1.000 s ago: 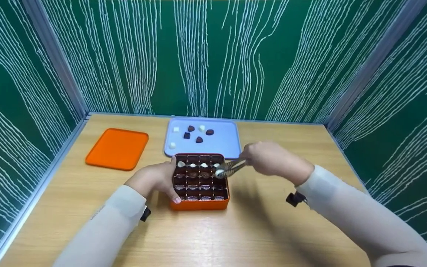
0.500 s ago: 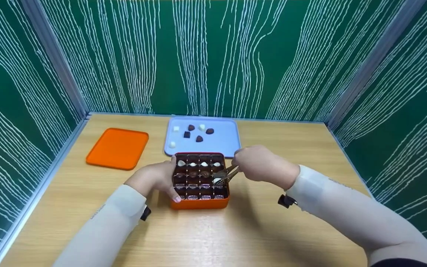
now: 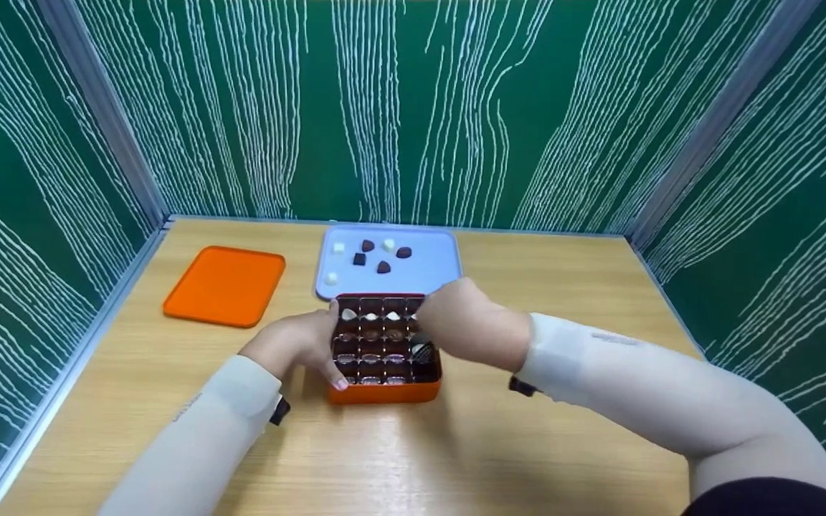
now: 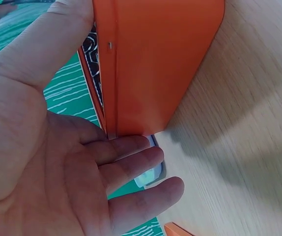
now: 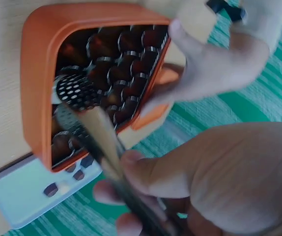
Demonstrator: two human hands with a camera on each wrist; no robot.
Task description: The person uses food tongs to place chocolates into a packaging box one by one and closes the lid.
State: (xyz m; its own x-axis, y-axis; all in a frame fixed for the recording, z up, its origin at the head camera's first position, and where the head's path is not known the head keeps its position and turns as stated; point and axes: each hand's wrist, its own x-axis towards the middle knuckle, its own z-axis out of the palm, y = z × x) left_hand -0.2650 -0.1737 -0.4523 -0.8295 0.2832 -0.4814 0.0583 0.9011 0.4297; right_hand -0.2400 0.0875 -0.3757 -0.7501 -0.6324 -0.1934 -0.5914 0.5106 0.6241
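An orange box [image 3: 384, 393] with a dark divided insert stands on the table. My left hand [image 3: 297, 345] spans its left side, thumb at the front corner and fingers at the back corner; in the left wrist view the fingers are mostly straight and touch the wall. My right hand [image 3: 470, 326] grips metal tongs [image 5: 112, 152] over the box's right side, their perforated heads down among the compartments. A white chocolate [image 3: 416, 349] shows by the tong heads, partly hidden. White chocolates [image 3: 392, 315] sit along the second row from the back, with dark pieces in the row before it.
Behind the box lies a pale blue tray [image 3: 431, 247] bearing several white and brown chocolates [image 3: 383, 267]. A flat orange tray or lid [image 3: 225, 285] lies at the back left. Green, white-streaked panels [image 3: 563, 115] enclose the table at the back and sides.
My right hand has moved left over the box's right edge, and the tongs with the white chocolate have lowered into a right-column compartment. The left hand has stayed on the box.
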